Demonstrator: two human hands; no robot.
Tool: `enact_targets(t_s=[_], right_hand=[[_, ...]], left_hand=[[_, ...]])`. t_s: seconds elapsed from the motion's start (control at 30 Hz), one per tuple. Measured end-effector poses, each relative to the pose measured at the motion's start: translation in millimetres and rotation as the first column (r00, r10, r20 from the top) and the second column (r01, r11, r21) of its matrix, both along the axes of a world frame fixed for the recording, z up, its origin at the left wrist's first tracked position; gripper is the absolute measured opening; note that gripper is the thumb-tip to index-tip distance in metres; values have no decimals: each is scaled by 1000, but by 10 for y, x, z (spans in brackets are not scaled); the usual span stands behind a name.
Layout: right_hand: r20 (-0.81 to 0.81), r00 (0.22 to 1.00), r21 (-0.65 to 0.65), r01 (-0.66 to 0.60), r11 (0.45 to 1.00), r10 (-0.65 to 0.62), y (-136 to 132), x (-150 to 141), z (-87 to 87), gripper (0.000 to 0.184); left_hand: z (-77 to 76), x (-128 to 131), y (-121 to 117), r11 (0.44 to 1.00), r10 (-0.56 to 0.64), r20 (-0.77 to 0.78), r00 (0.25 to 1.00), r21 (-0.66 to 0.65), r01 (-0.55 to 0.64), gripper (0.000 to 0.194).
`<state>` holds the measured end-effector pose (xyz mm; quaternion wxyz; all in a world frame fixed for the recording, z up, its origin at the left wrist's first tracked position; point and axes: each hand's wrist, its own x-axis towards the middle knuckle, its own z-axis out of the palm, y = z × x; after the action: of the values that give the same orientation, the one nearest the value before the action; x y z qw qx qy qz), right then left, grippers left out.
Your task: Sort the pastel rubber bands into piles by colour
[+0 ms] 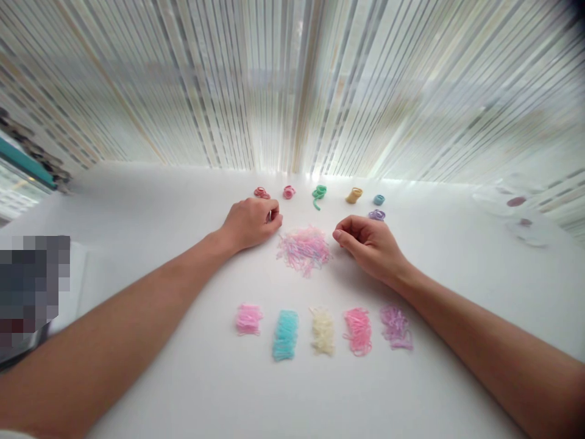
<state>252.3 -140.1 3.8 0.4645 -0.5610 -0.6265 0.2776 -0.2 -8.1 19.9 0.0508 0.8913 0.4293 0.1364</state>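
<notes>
A loose pile of small pastel elastic bands [305, 249], mostly pink with some lilac and white, lies on the white table between my hands. At the pile's upper left, my left hand [250, 224] rests with curled fingers; a small purplish bit shows among them, too little to name. My right hand [372, 249] sits right of the pile, thumb and forefinger pinched together, and what is in the pinch cannot be made out. Nearer me are sorted bunches: pink [249, 320], turquoise [286, 335], cream [322, 332], coral pink [359, 331] and purple [397, 327].
Behind my hands stand small coiled bundles: red [261, 192], pink [289, 192], green [319, 194], yellow [354, 195], blue [379, 199] and lilac [377, 214]. Clear plastic pieces [516, 204] lie far right. A string curtain [292, 85] hangs along the table's back edge.
</notes>
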Motion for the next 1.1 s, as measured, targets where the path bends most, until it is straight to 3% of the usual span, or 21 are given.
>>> enact_targets(t_s=[0.23, 0.43, 0.7, 0.9, 1.1], right_hand=[[53, 998, 8, 20, 1000, -21, -2, -10, 8, 21], [178, 971, 74, 151, 986, -162, -10, 12, 6, 12], [410, 898, -39, -159, 986, 161, -37, 137, 63, 6], [449, 875, -17, -191, 981, 178, -41, 147, 32, 6], [403, 904, 12, -164, 986, 145, -27, 120, 0, 5]], left_hand=[[18, -7, 5, 1000, -2, -6, 1000, 3, 2, 25], [4, -15, 23, 1000, 1, 9, 1000, 1, -1, 25], [4, -20, 17, 1000, -2, 14, 1000, -2, 2, 25], [7, -13, 7, 1000, -5, 12, 1000, 0, 5, 26], [16, -4, 9, 1000, 1, 6, 1000, -2, -1, 25]])
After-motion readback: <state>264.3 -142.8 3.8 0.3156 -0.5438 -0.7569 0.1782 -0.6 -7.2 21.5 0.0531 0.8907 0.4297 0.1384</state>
